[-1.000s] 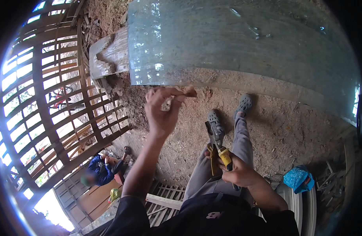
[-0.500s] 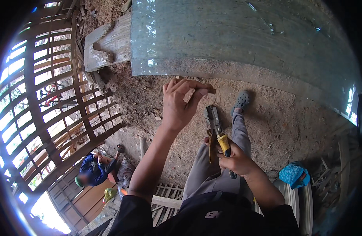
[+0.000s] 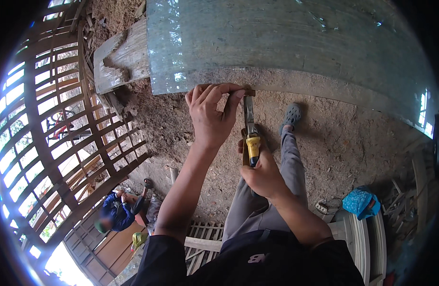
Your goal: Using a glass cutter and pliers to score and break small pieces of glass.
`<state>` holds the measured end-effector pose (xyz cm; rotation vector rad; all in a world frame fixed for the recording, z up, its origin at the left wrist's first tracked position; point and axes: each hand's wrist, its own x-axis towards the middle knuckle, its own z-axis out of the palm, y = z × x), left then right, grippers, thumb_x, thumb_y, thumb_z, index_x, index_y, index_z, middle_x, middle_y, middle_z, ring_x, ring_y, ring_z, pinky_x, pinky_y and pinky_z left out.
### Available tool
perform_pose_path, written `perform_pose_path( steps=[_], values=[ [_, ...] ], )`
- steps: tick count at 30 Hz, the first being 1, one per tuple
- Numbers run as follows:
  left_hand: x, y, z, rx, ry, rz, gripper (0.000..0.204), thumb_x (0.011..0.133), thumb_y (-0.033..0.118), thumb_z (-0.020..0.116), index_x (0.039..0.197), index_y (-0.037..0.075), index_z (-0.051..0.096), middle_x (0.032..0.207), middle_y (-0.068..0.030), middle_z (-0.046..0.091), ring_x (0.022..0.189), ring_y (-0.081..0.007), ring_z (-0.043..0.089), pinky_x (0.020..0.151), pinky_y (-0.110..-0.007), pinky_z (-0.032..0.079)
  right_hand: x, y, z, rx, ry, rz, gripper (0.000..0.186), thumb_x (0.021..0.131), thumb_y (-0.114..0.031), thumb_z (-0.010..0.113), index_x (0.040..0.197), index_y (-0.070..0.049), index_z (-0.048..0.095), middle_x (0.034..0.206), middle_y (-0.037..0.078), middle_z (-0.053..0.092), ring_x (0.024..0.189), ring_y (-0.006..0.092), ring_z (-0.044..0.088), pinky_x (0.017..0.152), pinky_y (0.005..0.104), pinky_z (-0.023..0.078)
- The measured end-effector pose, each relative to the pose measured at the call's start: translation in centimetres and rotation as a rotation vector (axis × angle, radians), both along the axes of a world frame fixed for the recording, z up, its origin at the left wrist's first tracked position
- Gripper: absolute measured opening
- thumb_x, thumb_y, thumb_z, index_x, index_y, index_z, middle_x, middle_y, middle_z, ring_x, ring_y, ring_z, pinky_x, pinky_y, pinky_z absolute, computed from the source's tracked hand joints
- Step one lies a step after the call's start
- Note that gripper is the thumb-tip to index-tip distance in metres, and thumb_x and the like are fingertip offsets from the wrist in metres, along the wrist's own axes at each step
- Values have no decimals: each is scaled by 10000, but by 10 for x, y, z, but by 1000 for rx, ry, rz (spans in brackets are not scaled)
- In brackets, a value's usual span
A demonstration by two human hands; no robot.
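Brown earth ground, strewn with chips and debris, across the middle of the frame. Throughout the upper part, from left of centre to the right rim, a greenish glass sheet, its near edge bowed by the lens. Along the left side, a wooden lattice wall, with bright daylight between the slats. Below centre, grey trousers, one leg extended toward a grey clog on the ground. At upper left, a weathered plank, jagged on one side and meeting the left edge of the glass sheet. At lower left, well apart from the work, a co-worker in a blue jacket, hands close together. At lower right, pale grooved boards, lengthwise in the frame; at their upper end, a turquoise patterned fabric article, exact kind uncertain.

Centre of the frame: yellow-handled tool, plier-like, nearly upright in view, metal head pointing toward the glass sheet. Around its handles, just below centre, the right grip, clenched. Above and to the left, the left grip, thumb and forefinger pinching a small brown piece. Location of this piece: upper centre, at the tip of the tool and just beside the near edge of the glass sheet; impossible to tell whether clamped by the metal head.
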<state>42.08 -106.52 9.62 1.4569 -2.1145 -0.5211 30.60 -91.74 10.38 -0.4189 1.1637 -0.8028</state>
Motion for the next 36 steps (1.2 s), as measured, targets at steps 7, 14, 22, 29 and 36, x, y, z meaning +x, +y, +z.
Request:
perform_pose_path(
  steps=[7,14,22,29,36],
  values=[
    [1,-2,-1,-33,-4,0,72,906,199,799,961,156,781,919,33,765,886,-192,642,931,-386,387,22,-4,-8,-20,81,-153,633,757,72,583,1356,-1,391,1025,81,456,930,166,503,837,313,449],
    [2,-3,-2,-94,-32,-10,78,906,216,795,961,166,775,909,35,758,896,-195,640,925,-391,386,38,-7,-21,-181,299,-181,613,744,186,520,1292,-60,398,1090,34,451,950,130,494,850,277,460],
    [1,-5,0,-117,-105,-11,89,900,228,800,959,169,770,917,36,732,900,-204,598,897,-387,379,41,-16,-16,-136,362,-211,530,721,173,536,1181,-57,409,963,36,445,828,133,479,767,283,437],
    [3,-11,6,-102,-101,-52,96,907,249,789,945,164,771,900,31,729,883,-203,604,899,-388,381,44,-21,-15,-133,361,-254,457,735,145,548,1133,-48,435,902,45,454,769,155,488,718,313,432],
    [9,-27,4,-61,-57,-103,164,904,307,786,965,156,768,926,-5,745,886,-213,626,896,-400,396,42,-24,-12,-77,437,-209,449,748,115,559,1156,-33,448,898,59,462,773,186,512,730,350,446]
  ],
)
